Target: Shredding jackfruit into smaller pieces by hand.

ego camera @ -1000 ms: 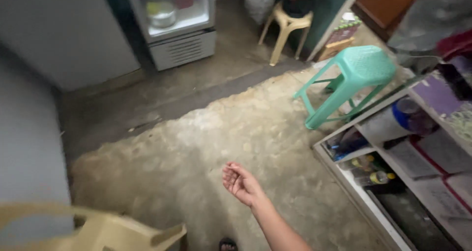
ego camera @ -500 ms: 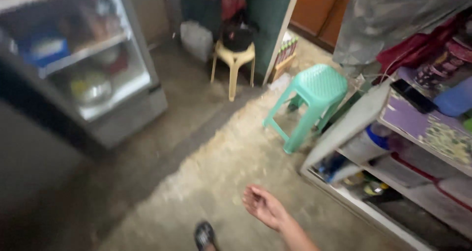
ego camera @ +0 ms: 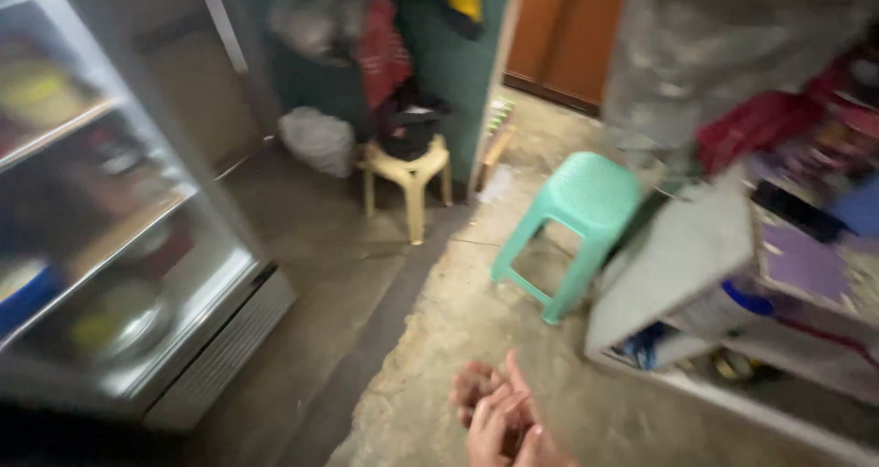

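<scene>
A: Looking down at a right hand hanging low at the bottom edge, fingers loosely curled and relaxed, gripping nothing at all.

B: Hovering over the rough grey concrete floor, touching nothing. Seeing any left hand?

A: Not showing anywhere in view.

B: Spotting the mint-green plastic stool closest by, standing upright on the concrete, up and to the right of the hand, apart from it.

A: Leaning just beside that stool, a flat grey panel, tilted against the cluttered white shelving unit along the right side.

B: Catching something blue and round tucked on the shelf behind the panel, too blurred for telling more.

A: Further back, a small cream plastic stool carrying a dark pot-like thing, with a whitish plastic bag sitting on the floor just left of it.

B: Filling the left side, a glass-door refrigerator, blurred dishes resting on its shelves.
</scene>
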